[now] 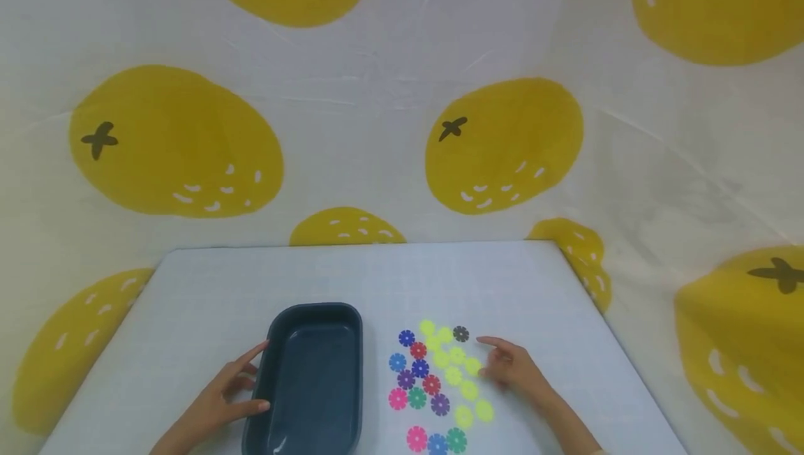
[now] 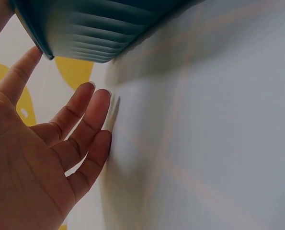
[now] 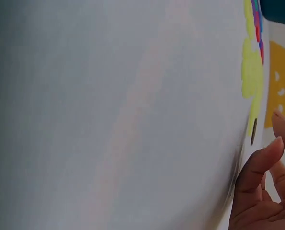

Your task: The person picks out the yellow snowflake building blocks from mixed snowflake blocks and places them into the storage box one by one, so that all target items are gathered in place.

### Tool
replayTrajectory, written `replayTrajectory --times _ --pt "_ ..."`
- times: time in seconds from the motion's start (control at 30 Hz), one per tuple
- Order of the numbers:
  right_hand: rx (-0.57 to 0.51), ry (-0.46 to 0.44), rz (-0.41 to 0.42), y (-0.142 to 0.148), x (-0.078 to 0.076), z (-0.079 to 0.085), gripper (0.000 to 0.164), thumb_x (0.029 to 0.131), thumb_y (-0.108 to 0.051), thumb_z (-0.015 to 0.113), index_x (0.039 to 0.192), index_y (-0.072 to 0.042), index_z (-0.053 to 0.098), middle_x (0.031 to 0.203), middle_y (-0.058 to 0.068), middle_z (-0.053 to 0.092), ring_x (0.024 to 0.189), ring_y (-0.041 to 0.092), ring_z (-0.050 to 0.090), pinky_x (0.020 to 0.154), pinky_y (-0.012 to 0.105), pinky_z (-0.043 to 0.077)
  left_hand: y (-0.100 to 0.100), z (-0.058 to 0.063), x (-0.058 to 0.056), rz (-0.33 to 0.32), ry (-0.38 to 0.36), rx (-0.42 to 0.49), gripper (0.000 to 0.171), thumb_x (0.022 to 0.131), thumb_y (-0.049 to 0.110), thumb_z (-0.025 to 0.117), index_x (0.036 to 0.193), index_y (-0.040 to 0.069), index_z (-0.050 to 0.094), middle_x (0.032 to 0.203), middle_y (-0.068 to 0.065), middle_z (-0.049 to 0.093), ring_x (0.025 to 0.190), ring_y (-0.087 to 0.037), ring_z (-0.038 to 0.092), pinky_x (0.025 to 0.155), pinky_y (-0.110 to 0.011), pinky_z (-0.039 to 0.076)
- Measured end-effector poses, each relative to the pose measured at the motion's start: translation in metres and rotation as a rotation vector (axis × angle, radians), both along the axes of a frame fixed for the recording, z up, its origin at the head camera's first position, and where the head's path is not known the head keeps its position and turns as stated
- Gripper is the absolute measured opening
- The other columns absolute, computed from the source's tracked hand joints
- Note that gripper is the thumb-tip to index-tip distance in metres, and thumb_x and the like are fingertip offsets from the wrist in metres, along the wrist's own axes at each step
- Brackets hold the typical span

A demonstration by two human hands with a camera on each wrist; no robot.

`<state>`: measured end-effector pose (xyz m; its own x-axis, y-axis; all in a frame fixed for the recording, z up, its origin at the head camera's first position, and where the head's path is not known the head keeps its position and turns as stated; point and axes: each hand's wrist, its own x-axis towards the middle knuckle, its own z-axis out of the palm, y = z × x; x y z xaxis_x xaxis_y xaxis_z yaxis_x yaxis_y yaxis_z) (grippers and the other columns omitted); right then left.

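Note:
My left hand (image 1: 216, 403) is at the left side of a dark blue-grey rectangular tray (image 1: 314, 392), its index fingertip and thumb touching the rim. In the left wrist view the other fingers of that hand (image 2: 51, 143) are loosely bent below the tray's ribbed side (image 2: 94, 33). Right of the tray lie small flat notched discs, like snowflake building pieces. My right hand (image 1: 515, 371) hovers beside them with its index finger extended toward a dark grey disc (image 1: 461, 334); nothing shows in its grasp. Several yellow discs (image 1: 453, 375) are closest to its thumb.
Left of the yellow group lie blue (image 1: 420, 368), red (image 1: 431, 384), purple (image 1: 440, 405), pink (image 1: 398, 399) and green discs (image 1: 417, 398). Another pink disc (image 1: 417, 439) is near the front, beside a blue and a green one. The white table (image 1: 220, 301) ends at a fruit-print cloth (image 1: 352, 127).

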<state>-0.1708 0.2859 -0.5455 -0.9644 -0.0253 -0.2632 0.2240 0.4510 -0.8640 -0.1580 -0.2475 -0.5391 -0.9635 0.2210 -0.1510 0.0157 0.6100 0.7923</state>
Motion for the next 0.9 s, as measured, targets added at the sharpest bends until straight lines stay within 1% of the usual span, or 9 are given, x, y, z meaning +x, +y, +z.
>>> replayTrajectory --times 0.1,0.23,0.3,0.37,0.47,0.57,0.73,0.8,0.9 --pt "0.055 0.036 0.052 0.0018 -0.0005 -0.0019 0.062 0.079 -0.014 0.081 0.137 -0.011 0.059 0.08 0.004 0.056 0.056 0.011 0.047 0.052 0.024 0.043 -0.002 0.0005 -0.0007 0.001 0.005 -0.003 0.095 0.08 0.031 0.082 0.157 0.023 0.027 0.12 -0.01 0.052 0.099 -0.012 0.057 0.086 -0.039 0.049" --pt "0.092 0.102 0.111 0.0026 0.0 -0.0032 0.06 0.077 -0.013 0.081 0.133 -0.008 0.061 0.077 0.001 0.055 0.06 0.007 0.046 0.057 0.022 0.042 -0.0035 -0.0006 -0.0014 -0.015 0.019 0.006 0.094 0.081 0.028 0.082 0.157 0.021 0.027 0.121 -0.012 0.052 0.1 -0.015 0.057 0.087 -0.043 0.049" --pt "0.101 0.126 0.127 0.002 -0.0002 -0.0043 0.058 0.077 -0.013 0.081 0.132 -0.007 0.063 0.075 0.001 0.053 0.061 0.006 0.045 0.06 0.022 0.041 -0.0038 -0.0014 -0.0014 -0.013 0.009 0.011 0.094 0.081 0.028 0.082 0.157 0.021 0.027 0.121 -0.012 0.052 0.1 -0.015 0.057 0.088 -0.046 0.049" --pt "0.114 0.133 0.126 0.0008 -0.0004 -0.0057 0.056 0.077 -0.014 0.081 0.13 -0.007 0.064 0.073 0.0 0.052 0.06 0.006 0.044 0.059 0.022 0.04 -0.0037 -0.0018 -0.0011 -0.015 0.0 0.017 0.094 0.081 0.027 0.082 0.157 0.021 0.026 0.122 -0.013 0.052 0.1 -0.018 0.057 0.088 -0.049 0.048" --pt "0.146 0.126 0.101 -0.0017 -0.0008 -0.0077 0.055 0.075 -0.016 0.083 0.127 -0.01 0.066 0.072 0.0 0.052 0.058 0.007 0.042 0.057 0.022 0.038 -0.003 -0.0019 -0.0012 -0.008 -0.016 0.01 0.095 0.081 0.028 0.082 0.157 0.022 0.026 0.122 -0.012 0.053 0.099 -0.016 0.057 0.089 -0.047 0.048" --pt "0.18 0.126 0.083 -0.0037 -0.0007 -0.0085 0.052 0.075 -0.02 0.083 0.124 -0.012 0.069 0.071 0.0 0.051 0.059 0.008 0.042 0.057 0.023 0.038 -0.0018 -0.0018 -0.0015 -0.01 -0.013 0.005 0.095 0.081 0.028 0.082 0.157 0.021 0.026 0.121 -0.012 0.053 0.099 -0.016 0.057 0.088 -0.045 0.049" --pt "0.231 0.172 0.086 -0.0048 -0.0001 -0.0088 0.042 0.076 -0.022 0.083 0.116 -0.014 0.073 0.071 -0.002 0.051 0.06 0.008 0.042 0.058 0.023 0.037 -0.0008 -0.0019 -0.0016 -0.007 -0.011 0.003 0.096 0.08 0.031 0.083 0.157 0.022 0.026 0.121 -0.011 0.053 0.1 -0.016 0.057 0.087 -0.041 0.049" --pt "0.248 0.189 0.084 -0.0054 -0.0003 -0.0091 0.037 0.076 -0.022 0.084 0.111 -0.016 0.074 0.071 -0.002 0.052 0.061 0.008 0.042 0.059 0.023 0.037 -0.0005 -0.0017 -0.0012 -0.003 -0.012 0.01 0.096 0.08 0.03 0.083 0.157 0.023 0.027 0.121 -0.011 0.053 0.1 -0.015 0.056 0.087 -0.042 0.049" --pt "0.262 0.198 0.07 -0.0067 -0.0003 -0.0095 0.032 0.075 -0.022 0.084 0.105 -0.017 0.074 0.072 -0.002 0.052 0.062 0.008 0.043 0.06 0.024 0.038 -0.0003 -0.0012 -0.0009 -0.013 -0.004 0.022 0.094 0.081 0.027 0.082 0.157 0.021 0.026 0.12 -0.012 0.053 0.099 -0.014 0.056 0.087 -0.043 0.048"
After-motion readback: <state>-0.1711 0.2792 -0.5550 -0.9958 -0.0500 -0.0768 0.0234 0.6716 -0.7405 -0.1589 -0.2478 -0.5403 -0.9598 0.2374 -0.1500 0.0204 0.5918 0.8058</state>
